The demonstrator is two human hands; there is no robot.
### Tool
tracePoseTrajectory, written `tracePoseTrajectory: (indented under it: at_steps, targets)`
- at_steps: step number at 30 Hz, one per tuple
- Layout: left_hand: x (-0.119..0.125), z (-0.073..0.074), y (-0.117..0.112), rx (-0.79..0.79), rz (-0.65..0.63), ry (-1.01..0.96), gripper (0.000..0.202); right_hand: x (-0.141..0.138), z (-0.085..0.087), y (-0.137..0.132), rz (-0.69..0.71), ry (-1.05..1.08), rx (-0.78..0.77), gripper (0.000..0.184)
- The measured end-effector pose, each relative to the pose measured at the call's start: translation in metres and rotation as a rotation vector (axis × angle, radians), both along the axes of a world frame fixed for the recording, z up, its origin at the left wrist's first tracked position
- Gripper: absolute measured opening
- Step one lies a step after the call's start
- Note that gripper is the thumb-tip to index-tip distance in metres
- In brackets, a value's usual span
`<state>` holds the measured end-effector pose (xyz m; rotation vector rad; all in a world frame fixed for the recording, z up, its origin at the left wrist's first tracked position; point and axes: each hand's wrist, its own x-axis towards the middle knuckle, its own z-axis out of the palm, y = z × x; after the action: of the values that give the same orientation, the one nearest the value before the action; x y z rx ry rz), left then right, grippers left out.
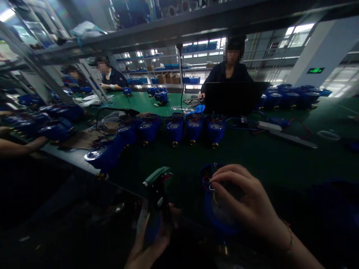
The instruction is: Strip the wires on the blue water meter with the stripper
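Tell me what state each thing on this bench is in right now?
Left hand: gripping a green-topped hand tool, upright.
Right hand: resting on a blue meter, fingertips pinching its thin wires.
Row of blue meters: standing side by side on the green table, untouched.
Laptop: open, back facing us.

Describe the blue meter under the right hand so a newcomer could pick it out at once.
Start at the long green workbench and the row of blue meters across its middle. Come toward the near edge: the blue meter sits alone under the right hand, beside the green-topped tool in the left hand. Unlike the row, loose coloured wires stick out of its top.
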<state>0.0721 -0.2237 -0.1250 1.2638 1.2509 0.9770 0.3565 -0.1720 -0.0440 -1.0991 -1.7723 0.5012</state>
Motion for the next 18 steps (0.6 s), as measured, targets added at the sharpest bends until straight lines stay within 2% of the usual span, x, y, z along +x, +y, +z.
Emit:
tracePoseTrajectory:
  at_steps: [4,7,9,12,18]
  targets:
    - [0.015,0.007,0.009,-0.157,-0.315,-0.339,0.076,0.002,-0.003,0.0,0.009,-0.03,-0.029,0.002]
    - [0.021,0.003,0.013,-0.349,-0.493,-0.698,0.069,0.005,-0.004,0.0,0.038,-0.049,-0.027,0.004]
    - [0.023,0.002,0.011,-0.47,-0.553,-0.894,0.065,0.006,-0.003,0.0,0.063,-0.067,-0.015,0.007]
    - [0.024,0.005,0.01,-0.53,-0.577,-0.916,0.063,0.006,0.0,0.0,0.09,-0.085,-0.013,0.01]
    - [0.028,0.015,0.017,-0.541,-0.629,-0.883,0.068,0.007,0.005,-0.002,0.14,-0.09,-0.007,0.008]
